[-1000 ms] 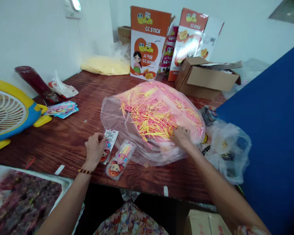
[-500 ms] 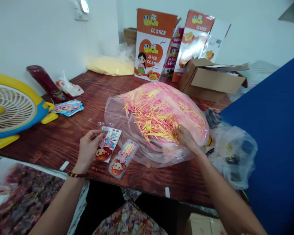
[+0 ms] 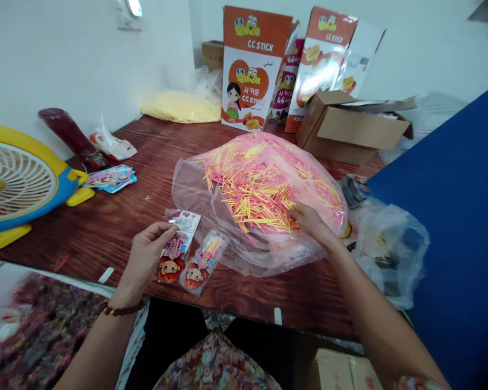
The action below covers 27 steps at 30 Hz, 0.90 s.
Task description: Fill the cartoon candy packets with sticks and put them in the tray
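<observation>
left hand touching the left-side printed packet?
Touching: head view shows the left hand pinching the left-side printed packet near its upper left edge, thumb over it.

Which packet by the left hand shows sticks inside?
The packet farther right, lying untouched: yellow sticks show through; the pinched packet in the left hand shows none.

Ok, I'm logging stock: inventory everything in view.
packets: 2+, multicoloured, front
stick bag: one, pink-yellow, centre
sachet pile: one, blue, left
fan: one, yellow-blue, left
bottle: one, maroon, left
tissue pack: one, white, left
flat bag: one, yellow, back
cartons: 3+, orange or pink, back
boxes: 3+, brown, back and below
plastic bag: one, clear, right
panel: one, blue, right
tray: one, white, left
table: one, brown, centre
left hand: one, bare, on packet
right hand: one, bare, at stick bag
</observation>
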### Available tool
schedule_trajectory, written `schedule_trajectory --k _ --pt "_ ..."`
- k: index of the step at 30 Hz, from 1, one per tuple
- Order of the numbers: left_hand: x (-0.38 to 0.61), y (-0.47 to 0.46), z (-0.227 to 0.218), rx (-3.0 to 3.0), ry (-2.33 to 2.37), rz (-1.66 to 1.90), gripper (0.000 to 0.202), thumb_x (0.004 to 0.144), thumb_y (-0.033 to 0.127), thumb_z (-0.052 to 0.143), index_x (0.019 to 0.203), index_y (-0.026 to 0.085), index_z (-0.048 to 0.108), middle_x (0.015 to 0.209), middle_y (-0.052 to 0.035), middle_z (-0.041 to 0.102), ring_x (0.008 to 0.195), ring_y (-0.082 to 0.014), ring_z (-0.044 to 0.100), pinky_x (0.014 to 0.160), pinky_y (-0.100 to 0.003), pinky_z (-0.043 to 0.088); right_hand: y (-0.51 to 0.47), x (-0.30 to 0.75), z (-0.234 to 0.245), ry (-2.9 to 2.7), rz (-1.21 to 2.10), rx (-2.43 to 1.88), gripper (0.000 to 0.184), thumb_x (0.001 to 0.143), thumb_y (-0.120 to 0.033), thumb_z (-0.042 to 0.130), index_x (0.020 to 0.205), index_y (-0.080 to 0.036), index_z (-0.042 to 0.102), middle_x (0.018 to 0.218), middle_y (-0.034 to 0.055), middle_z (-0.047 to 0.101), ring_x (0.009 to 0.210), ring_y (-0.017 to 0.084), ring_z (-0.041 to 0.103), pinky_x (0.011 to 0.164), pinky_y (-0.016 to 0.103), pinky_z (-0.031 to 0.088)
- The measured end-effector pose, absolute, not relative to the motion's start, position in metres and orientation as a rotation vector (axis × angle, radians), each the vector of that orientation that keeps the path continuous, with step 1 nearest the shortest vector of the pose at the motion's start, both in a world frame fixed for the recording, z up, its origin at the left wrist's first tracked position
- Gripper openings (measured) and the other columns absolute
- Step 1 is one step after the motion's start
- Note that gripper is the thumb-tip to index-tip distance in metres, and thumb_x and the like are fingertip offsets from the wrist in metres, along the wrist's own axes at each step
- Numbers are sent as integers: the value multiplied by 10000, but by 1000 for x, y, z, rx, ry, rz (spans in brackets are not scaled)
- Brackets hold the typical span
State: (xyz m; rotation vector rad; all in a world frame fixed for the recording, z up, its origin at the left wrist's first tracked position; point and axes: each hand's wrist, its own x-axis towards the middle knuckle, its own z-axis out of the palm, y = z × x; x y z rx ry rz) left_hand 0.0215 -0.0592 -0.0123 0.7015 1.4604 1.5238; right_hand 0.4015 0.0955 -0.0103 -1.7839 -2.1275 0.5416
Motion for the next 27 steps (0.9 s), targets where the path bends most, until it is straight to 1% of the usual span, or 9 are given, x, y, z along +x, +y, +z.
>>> schedule_trajectory --k 3,8,12,15,17,19,23,25,27 --pt "26 -61 -11 692 1473 1498 395 530 421 906 750 158 711 684 8 680 604 -105 578 560 -194 460 98 405 -13 -2387 374 -1929 186 905 -208 452 834 -162 618 801 80 688 730 168 598 637 243 414" --pt "31 -60 -10 738 1456 1461 389 546 435 896 741 156 708 672 10 668 588 -103 564 549 -199 454 101 398 -23 -2467 340 -2007 239 925 -195 467 983 -106 681 1006 180 718 926 227 672 752 261 456" --pt "31 -59 -12 744 1463 1446 390 551 439 892 743 155 706 678 8 671 595 -104 564 551 -197 450 101 389 -30 -2504 334 -2044 256 927 -171 456 1015 -98 685 1071 205 710 1018 247 673 849 289 466" --pt "33 -60 -14 747 1458 1444 387 551 439 889 743 158 704 680 11 666 601 -109 567 558 -202 455 101 386 -32 -2472 317 -2034 264 924 -146 432 1032 -90 667 1097 220 695 1028 252 663 875 313 462" --pt "34 -60 -14 751 1447 1442 380 553 433 888 742 161 702 685 12 663 607 -113 571 561 -206 456 102 389 -32 -2432 320 -2000 233 911 -142 438 981 -112 658 1050 195 702 977 238 661 840 301 464" --pt "34 -61 -15 760 1438 1437 373 560 431 884 744 163 702 686 12 662 605 -115 569 560 -211 455 102 394 -31 -2372 329 -1966 185 910 -177 451 900 -151 634 946 151 704 870 216 652 753 281 462" --pt "32 -63 -16 802 1459 1440 376 569 452 872 739 163 703 676 8 661 597 -120 567 568 -224 456 103 406 -28 -2180 318 -1911 172 929 -277 416 821 -214 534 757 54 636 679 182 564 597 273 409" --pt "31 -63 -15 803 1474 1443 377 570 456 871 739 163 704 672 8 659 595 -121 565 567 -224 453 103 409 -28 -2058 374 -1824 165 907 -314 433 781 -225 490 700 11 587 643 166 514 570 263 378" --pt "32 -64 -14 789 1473 1442 373 569 449 874 742 164 707 672 10 656 595 -119 562 564 -222 453 103 409 -28 -1928 507 -1691 185 871 -362 473 746 -225 475 674 -13 556 639 154 482 570 257 363"
